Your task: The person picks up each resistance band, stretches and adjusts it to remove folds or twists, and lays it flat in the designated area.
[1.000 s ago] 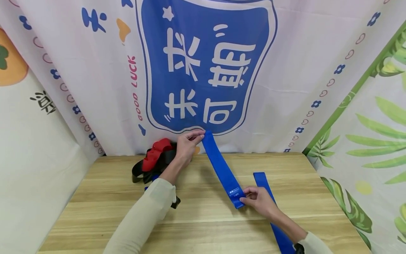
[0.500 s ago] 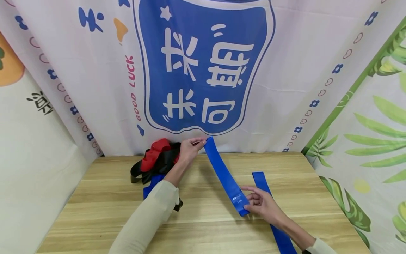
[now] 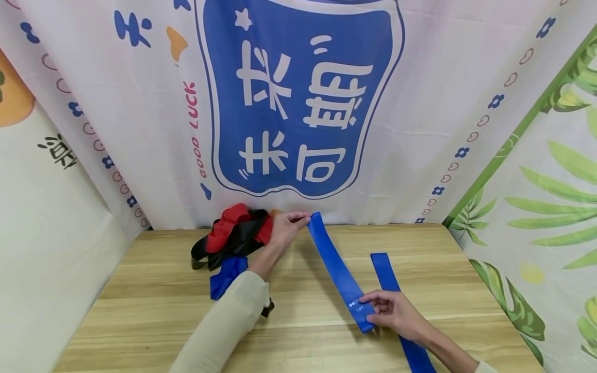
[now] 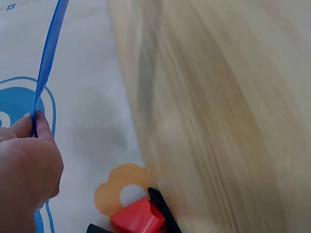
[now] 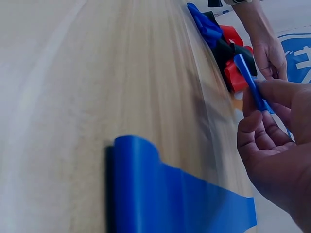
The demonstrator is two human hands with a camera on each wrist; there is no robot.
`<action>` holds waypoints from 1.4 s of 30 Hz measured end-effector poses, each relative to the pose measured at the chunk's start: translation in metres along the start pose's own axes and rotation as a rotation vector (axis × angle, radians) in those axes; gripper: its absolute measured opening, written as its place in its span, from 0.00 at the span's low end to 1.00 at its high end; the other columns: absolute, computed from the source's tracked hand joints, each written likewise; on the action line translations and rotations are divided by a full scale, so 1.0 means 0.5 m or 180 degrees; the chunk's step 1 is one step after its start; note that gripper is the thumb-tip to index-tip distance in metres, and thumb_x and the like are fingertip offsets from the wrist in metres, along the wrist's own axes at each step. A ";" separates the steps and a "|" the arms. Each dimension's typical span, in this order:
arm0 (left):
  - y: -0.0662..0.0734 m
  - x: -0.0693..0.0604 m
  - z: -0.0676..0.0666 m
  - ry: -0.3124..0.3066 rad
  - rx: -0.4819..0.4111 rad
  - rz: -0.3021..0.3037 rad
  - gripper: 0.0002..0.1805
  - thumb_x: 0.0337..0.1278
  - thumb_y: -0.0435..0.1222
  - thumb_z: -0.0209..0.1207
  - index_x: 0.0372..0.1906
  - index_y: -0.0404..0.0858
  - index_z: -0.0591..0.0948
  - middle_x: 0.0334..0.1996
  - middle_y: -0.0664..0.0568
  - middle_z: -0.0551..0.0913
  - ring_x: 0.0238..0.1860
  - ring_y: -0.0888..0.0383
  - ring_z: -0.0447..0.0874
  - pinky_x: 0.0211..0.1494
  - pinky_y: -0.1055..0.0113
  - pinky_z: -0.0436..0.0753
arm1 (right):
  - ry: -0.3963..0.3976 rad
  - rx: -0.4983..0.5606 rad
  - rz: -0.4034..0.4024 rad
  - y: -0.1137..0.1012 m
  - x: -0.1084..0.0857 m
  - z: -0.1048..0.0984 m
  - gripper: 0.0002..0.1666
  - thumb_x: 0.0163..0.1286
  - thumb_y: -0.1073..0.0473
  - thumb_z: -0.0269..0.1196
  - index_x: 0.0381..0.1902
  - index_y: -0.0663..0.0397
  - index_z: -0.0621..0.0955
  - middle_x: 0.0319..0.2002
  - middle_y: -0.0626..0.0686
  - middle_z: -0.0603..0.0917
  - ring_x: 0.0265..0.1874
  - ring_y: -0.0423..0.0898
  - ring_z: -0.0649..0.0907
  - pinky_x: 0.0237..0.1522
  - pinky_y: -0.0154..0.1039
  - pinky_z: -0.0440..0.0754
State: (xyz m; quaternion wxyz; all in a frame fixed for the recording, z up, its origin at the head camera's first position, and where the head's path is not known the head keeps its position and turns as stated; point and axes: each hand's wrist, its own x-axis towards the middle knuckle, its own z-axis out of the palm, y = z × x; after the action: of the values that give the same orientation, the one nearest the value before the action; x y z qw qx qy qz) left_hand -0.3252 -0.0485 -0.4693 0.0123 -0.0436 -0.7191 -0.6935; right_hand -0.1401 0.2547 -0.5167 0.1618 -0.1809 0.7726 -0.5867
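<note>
A blue resistance band (image 3: 333,264), printed "Light" near its lower end, stretches on a slant above the table. My left hand (image 3: 285,228) pinches its upper end between thumb and fingers, which the left wrist view shows closely. At the lower end, beside the print, my right hand (image 3: 392,312) grips the band's edge with thumb and fingers. In the right wrist view the held band (image 5: 249,80) is seen edge-on. A second blue band (image 3: 386,272) lies flat on the table, partly hidden under my right forearm.
Left of my left hand, a heap holds red bands (image 3: 228,228), black bands (image 3: 238,241) and a crumpled blue band (image 3: 227,277); my left sleeve covers part of it. A printed curtain (image 3: 396,171) hangs behind the wooden table (image 3: 140,311).
Both hands have come lower and slightly right with the held band. My right forefinger, straightened half a second ago, is back against the band. More of the heap's blue band shows.
</note>
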 end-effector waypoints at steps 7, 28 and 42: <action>-0.005 -0.008 0.017 -0.0162 0.0134 -0.0049 0.10 0.61 0.28 0.73 0.48 0.34 0.92 0.48 0.44 0.92 0.50 0.52 0.90 0.54 0.63 0.89 | -0.0111 -0.0047 0.0136 0.009 -0.015 -0.006 0.24 0.69 0.64 0.73 0.60 0.69 0.82 0.33 0.48 0.85 0.26 0.35 0.78 0.27 0.26 0.75; -0.050 -0.019 0.099 -0.0547 0.0292 0.0033 0.13 0.57 0.21 0.72 0.46 0.32 0.92 0.50 0.42 0.91 0.45 0.57 0.89 0.49 0.60 0.90 | -0.0212 -0.0128 0.0656 0.015 -0.075 -0.021 0.24 0.67 0.57 0.76 0.58 0.62 0.86 0.44 0.55 0.85 0.28 0.41 0.86 0.33 0.32 0.84; -0.082 -0.031 0.160 -0.0723 0.0399 -0.0084 0.13 0.58 0.21 0.71 0.46 0.35 0.93 0.50 0.46 0.91 0.48 0.57 0.89 0.52 0.65 0.89 | -0.0230 -0.0028 0.0929 0.028 -0.113 -0.028 0.24 0.65 0.61 0.77 0.56 0.65 0.85 0.42 0.53 0.83 0.29 0.42 0.86 0.32 0.31 0.85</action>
State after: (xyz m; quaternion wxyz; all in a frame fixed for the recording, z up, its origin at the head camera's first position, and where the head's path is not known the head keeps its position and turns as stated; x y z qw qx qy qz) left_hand -0.3098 0.0293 -0.5144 -0.0757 -0.1115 -0.7583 -0.6379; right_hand -0.0977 0.2966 -0.5245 0.2723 -0.0884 0.7869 -0.5466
